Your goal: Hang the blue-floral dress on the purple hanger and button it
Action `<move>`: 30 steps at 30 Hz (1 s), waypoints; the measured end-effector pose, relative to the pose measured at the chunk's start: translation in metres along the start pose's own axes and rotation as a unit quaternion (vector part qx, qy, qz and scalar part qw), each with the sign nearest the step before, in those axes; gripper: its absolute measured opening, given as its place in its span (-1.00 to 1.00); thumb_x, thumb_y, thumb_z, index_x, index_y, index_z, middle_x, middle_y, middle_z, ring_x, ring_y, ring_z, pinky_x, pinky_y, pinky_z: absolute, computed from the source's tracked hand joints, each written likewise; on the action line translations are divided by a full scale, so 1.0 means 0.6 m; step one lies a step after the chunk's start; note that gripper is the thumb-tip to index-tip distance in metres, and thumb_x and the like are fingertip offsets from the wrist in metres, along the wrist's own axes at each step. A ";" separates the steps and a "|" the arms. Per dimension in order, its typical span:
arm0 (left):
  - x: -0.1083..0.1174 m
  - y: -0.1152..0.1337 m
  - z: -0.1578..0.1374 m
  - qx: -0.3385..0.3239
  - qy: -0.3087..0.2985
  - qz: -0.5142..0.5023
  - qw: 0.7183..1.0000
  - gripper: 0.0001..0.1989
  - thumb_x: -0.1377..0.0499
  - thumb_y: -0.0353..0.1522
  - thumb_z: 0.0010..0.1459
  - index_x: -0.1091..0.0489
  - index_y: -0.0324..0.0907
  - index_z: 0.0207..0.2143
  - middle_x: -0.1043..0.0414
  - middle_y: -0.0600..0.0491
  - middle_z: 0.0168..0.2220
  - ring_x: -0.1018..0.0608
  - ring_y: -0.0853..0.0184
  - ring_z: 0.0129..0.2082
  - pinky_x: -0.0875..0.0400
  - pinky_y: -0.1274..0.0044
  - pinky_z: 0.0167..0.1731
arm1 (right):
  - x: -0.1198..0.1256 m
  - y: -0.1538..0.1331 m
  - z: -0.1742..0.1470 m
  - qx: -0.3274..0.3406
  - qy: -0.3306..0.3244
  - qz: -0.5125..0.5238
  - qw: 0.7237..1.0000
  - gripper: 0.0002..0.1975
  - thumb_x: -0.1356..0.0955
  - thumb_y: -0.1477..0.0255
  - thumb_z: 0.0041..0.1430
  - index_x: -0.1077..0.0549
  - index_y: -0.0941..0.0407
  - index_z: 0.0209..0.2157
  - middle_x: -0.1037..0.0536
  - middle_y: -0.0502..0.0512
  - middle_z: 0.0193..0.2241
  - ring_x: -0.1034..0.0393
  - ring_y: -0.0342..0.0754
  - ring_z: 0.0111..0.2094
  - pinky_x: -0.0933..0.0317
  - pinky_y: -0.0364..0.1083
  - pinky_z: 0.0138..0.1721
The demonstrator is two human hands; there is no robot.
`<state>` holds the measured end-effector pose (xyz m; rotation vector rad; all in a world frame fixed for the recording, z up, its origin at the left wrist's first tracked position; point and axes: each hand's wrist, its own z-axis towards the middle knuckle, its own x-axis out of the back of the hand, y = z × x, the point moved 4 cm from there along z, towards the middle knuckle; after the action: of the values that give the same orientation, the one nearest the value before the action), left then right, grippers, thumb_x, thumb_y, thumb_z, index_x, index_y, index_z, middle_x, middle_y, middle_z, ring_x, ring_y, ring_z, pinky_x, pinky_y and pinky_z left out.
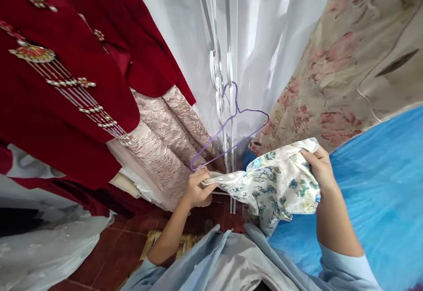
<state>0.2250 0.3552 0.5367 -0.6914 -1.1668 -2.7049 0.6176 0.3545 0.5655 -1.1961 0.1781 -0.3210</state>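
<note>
A white garment with blue and yellow flower print (274,180) is stretched between my hands at chest height. My left hand (199,187) pinches its narrow gathered end, thumb on the near side. Near the wide end, the fingers of my right hand (319,165) go behind the cloth while the thumb presses on its front. A bare purple hanger (253,111) hangs by its hook from a white chain-like strip (220,83) just beyond the garment. Its lower left corner comes close to my left hand; whether they touch I cannot tell.
Red jackets with beaded ornaments (89,53) and a pink textured skirt (168,136) hang on the left. Beige floral cloth (333,75) and bright blue fabric (380,172) are at the right. White curtains (267,26) hang behind, above a red tiled floor (109,247).
</note>
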 end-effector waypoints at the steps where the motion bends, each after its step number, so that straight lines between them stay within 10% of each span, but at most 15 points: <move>1: 0.024 0.006 -0.002 -0.003 0.034 0.003 0.999 -0.70 -0.33 -0.30 0.13 -0.31 -0.16 -0.54 -0.28 0.14 -0.58 -0.34 0.36 -0.51 -0.34 0.41 -0.23 | -0.024 0.002 0.004 0.001 -0.009 0.004 1.000 -0.69 -0.48 0.11 0.09 -0.56 0.06 -0.29 -0.63 0.05 -0.41 -0.52 0.04 -0.40 -0.39 -0.04 -0.36; 7: 0.149 -0.003 0.004 -0.002 0.154 -0.037 0.987 -0.72 -0.30 -0.32 0.15 -0.27 -0.17 -0.50 -0.25 0.10 -0.47 -0.35 0.33 -0.42 -0.31 0.45 -0.30 | -0.189 0.010 0.041 0.104 -0.190 -0.058 0.975 -0.78 -0.39 0.26 0.26 -0.61 0.10 -0.24 -0.55 0.23 0.11 -0.47 0.15 0.03 -0.33 0.06 0.02; 11: 0.213 -0.040 0.046 0.016 0.179 -0.027 0.983 -0.70 -0.34 -0.30 0.13 -0.28 -0.19 -0.51 -0.24 0.08 -0.37 -0.36 0.32 -0.32 -0.27 0.49 -0.29 | -0.254 0.045 0.049 0.085 -0.225 -0.101 0.965 -0.74 -0.34 0.24 0.26 -0.52 0.12 -0.38 -0.59 0.08 -0.37 -0.43 0.02 -0.33 -0.33 -0.06 -0.28; 21: 0.252 -0.003 0.104 -0.087 -0.015 -0.082 0.993 -0.67 -0.35 -0.28 0.14 -0.32 -0.18 -0.57 -0.18 0.04 -0.41 -0.33 0.30 -0.40 -0.27 0.45 -0.42 | -0.268 0.051 0.009 0.069 -0.168 -0.127 0.975 -0.80 -0.29 0.37 0.29 -0.44 0.12 -0.39 -0.44 -0.01 -0.49 -0.25 -0.09 -0.46 -0.15 -0.14 -0.40; 30: 0.286 0.016 0.071 -0.087 -0.062 -0.076 0.991 -0.68 -0.37 -0.22 0.10 -0.42 -0.16 -0.59 -0.15 -0.01 -0.36 -0.33 0.24 -0.34 -0.29 0.40 -0.38 | -0.286 0.055 -0.028 0.059 -0.170 -0.084 0.980 -0.80 -0.30 0.35 0.31 -0.51 0.12 -0.32 -0.51 0.02 -0.44 -0.33 -0.07 -0.42 -0.20 -0.13 -0.38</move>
<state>0.0903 0.3917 0.6462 -0.8385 -1.0592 -2.9565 0.4561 0.4083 0.5234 -1.1319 -0.2386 -0.2652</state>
